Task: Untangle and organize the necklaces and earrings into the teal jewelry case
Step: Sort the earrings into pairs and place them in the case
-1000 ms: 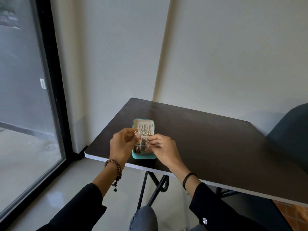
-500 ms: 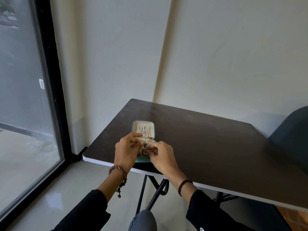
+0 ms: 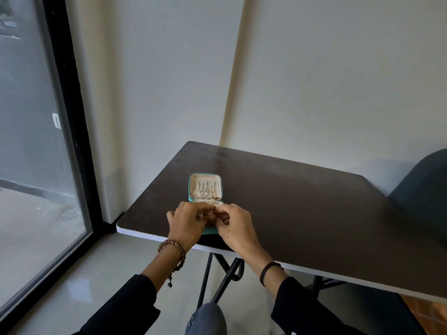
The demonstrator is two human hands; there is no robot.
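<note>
The teal jewelry case [image 3: 191, 187] lies open on the dark table [image 3: 302, 201] near its front left corner. Its cream lid stands at the back with thin necklace chains [image 3: 205, 191] hanging across it. My left hand [image 3: 187, 223] and my right hand [image 3: 233, 224] hover over the case's lower tray and hide most of it. Their fingertips meet above the tray and pinch a small piece of jewelry [image 3: 210, 214], too small to name. Both hands have their fingers curled in.
The table's white front edge [image 3: 145, 234] runs just below my wrists. A dark chair back [image 3: 425, 189] stands at the right end. A glass door with a black frame [image 3: 72, 122] is on the left, and a pale wall is behind the table.
Both hands have sunk from above the case down onto its lower tray and drawn closer together. The case has not moved on the table.
</note>
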